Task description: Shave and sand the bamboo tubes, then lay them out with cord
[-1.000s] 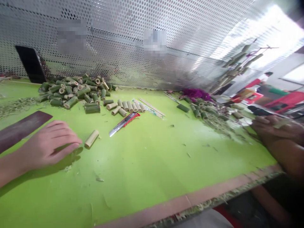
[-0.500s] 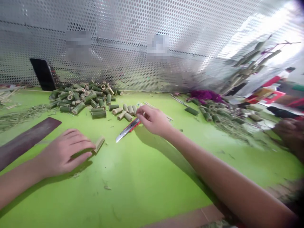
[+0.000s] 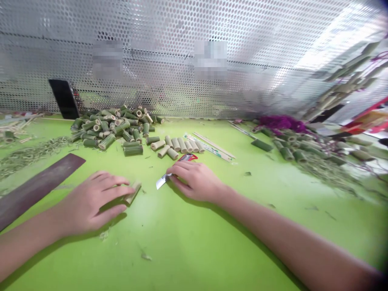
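Note:
My left hand rests on the green table with thumb and fingers apart, its fingertips touching a short peeled bamboo piece. Over the red and silver utility knife lies my right hand, fingers curled at the knife's middle; whether they grip it is hard to tell. The blade is out and points to the lower left. Just behind the knife, several peeled bamboo pieces lie in a row.
A heap of green bamboo pieces sits at the back left near a black phone. A dark flat strip lies left. Wrapped sticks, a purple bundle and more bamboo are to the right.
My right hand has moved nearer, from the knife's far end to its middle. The view has shifted to the right. My left fingertips now reach over the bamboo piece.

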Action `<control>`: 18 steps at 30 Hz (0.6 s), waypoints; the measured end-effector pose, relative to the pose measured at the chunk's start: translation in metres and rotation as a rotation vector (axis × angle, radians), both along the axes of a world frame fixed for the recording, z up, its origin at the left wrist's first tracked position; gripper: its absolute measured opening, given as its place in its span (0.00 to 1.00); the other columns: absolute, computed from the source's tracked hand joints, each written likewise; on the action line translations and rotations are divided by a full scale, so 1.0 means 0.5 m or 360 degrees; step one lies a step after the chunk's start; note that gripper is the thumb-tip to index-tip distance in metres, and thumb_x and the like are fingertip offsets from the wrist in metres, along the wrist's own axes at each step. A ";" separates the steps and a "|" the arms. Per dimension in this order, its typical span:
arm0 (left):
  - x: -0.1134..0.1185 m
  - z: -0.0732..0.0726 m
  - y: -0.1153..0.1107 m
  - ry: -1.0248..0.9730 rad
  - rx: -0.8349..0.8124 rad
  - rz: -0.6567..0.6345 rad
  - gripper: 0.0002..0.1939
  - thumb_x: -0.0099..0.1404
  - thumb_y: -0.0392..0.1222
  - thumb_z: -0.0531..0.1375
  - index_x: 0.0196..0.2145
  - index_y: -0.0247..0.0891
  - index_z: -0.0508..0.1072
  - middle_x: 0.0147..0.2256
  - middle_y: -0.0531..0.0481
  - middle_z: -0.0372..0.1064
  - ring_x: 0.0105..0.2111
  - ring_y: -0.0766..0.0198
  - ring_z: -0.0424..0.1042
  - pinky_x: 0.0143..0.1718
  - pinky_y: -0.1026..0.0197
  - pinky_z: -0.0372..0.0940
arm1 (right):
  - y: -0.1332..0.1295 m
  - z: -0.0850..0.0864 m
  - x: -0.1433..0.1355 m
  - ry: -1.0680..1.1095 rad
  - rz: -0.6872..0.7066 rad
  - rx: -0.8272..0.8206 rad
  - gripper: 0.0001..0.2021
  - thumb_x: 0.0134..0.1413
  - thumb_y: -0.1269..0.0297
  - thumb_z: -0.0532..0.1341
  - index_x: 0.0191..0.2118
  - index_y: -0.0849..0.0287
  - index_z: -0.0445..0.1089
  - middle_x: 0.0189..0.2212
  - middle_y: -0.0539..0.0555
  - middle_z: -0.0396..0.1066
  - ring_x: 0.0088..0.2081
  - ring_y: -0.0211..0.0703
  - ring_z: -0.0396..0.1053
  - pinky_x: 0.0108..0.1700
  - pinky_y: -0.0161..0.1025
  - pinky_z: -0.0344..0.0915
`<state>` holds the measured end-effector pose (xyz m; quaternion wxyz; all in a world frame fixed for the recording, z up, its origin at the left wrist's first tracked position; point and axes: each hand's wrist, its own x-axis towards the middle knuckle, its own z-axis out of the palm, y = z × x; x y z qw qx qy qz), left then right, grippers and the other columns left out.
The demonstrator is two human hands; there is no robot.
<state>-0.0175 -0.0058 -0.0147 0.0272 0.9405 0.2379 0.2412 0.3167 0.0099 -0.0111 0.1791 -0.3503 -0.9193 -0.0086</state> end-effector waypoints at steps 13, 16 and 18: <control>-0.008 -0.011 0.001 0.0026 -0.0019 0.0038 0.15 0.78 0.45 0.54 0.57 0.45 0.75 0.50 0.49 0.78 0.45 0.57 0.75 0.51 0.54 0.63 | -0.006 0.003 -0.001 -0.0012 -0.0030 -0.0074 0.10 0.69 0.68 0.56 0.48 0.61 0.74 0.40 0.56 0.79 0.38 0.43 0.75 0.38 0.39 0.68; -0.010 -0.012 0.001 0.0035 -0.0037 0.0040 0.16 0.78 0.45 0.54 0.57 0.46 0.75 0.50 0.49 0.78 0.45 0.57 0.76 0.52 0.53 0.64 | -0.006 0.002 -0.001 -0.0017 -0.0032 -0.0071 0.10 0.69 0.68 0.57 0.48 0.61 0.74 0.40 0.56 0.79 0.38 0.43 0.75 0.38 0.39 0.68; -0.010 -0.012 0.001 0.0035 -0.0058 0.0049 0.16 0.78 0.45 0.54 0.57 0.47 0.75 0.50 0.49 0.78 0.45 0.57 0.76 0.52 0.52 0.64 | -0.006 0.002 0.000 -0.0021 -0.0037 -0.0070 0.10 0.69 0.68 0.57 0.48 0.61 0.74 0.40 0.57 0.79 0.38 0.43 0.75 0.38 0.40 0.68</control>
